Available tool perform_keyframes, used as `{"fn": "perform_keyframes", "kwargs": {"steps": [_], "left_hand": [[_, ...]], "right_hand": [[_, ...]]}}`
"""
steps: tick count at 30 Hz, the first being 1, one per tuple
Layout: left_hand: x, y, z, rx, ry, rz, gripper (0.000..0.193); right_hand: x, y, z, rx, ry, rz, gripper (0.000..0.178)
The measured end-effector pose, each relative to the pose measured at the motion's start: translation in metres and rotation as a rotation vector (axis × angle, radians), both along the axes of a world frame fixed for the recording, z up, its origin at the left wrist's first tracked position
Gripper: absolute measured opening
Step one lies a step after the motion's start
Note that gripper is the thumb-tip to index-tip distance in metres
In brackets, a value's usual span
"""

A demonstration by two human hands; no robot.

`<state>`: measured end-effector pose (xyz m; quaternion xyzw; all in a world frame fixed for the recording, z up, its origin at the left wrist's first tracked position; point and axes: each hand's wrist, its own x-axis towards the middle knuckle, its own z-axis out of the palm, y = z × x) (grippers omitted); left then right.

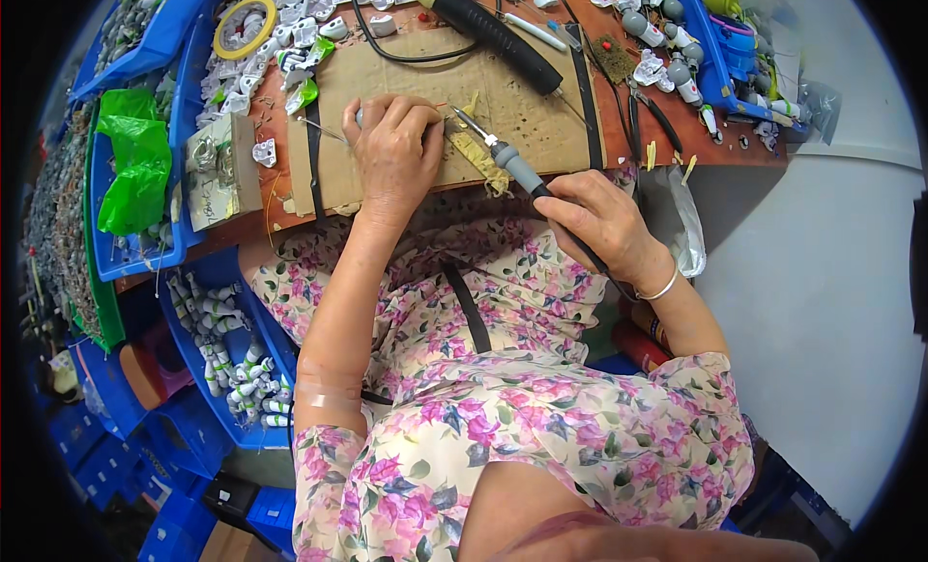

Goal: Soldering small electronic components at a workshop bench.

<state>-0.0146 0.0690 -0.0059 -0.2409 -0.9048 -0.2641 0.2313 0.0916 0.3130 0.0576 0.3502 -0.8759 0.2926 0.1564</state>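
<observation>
My right hand [604, 224] grips a soldering iron [517, 166] with a grey and black handle. Its metal tip points up and left, close to the fingertips of my left hand [396, 156]. That left hand is closed over the cardboard, and a bit of a small grey part [360, 117] peeks out by its fingers; the rest is hidden. A short thin wire seems to stick out near the iron's tip. Below the tip, a crumpled yellowish strip [480, 161] lies on the cardboard sheet [387, 74], which black straps cross at both sides.
A thick black tube [493, 35] and a white pen-like tool [535, 30] lie at the back. White plastic housings [264, 153], a yellow tape roll [245, 28] and pliers [657, 117] surround the cardboard. Blue bins [179, 190] stand left; another blue bin [710, 55] stands right.
</observation>
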Motion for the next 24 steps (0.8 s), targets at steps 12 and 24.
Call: {"fn": "perform_keyframes", "kwargs": {"steps": [12, 24], "left_hand": [[0.000, 0.000, -0.002, -0.003, 0.009, -0.003, 0.006], [0.000, 0.000, -0.002, -0.008, 0.003, 0.004, 0.006]], "right_hand": [[-0.001, -0.015, -0.014, 0.003, 0.020, -0.044, 0.053], [0.011, -0.009, -0.009, 0.058, -0.048, -0.007, 0.054]]}}
